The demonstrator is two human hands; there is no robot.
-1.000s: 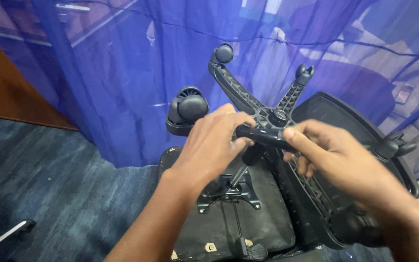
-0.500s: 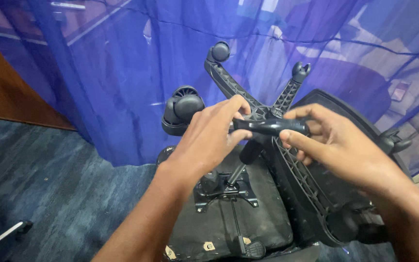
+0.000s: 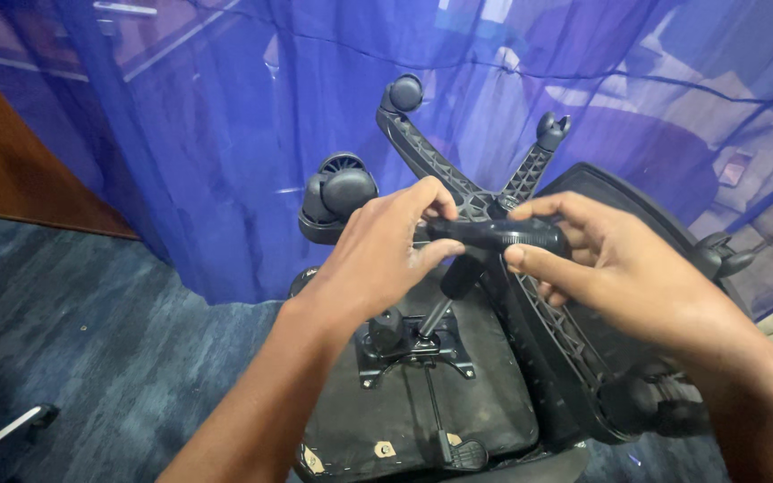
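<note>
Since a second ago both hands have closed tighter: left hand (image 3: pixel 385 255) and right hand (image 3: pixel 615 268) grip the black cylinder (image 3: pixel 494 234) level, just before the upturned chair base (image 3: pixel 467 192) hub.

A black office chair (image 3: pixel 422 402) lies upside down on the floor; its star-shaped base (image 3: pixel 458 192) points up, with round black wheels (image 3: pixel 337 192) at the tips; a short black handle-like bar (image 3: pixel 485 234) lies sideways across the middle of the base.
</note>
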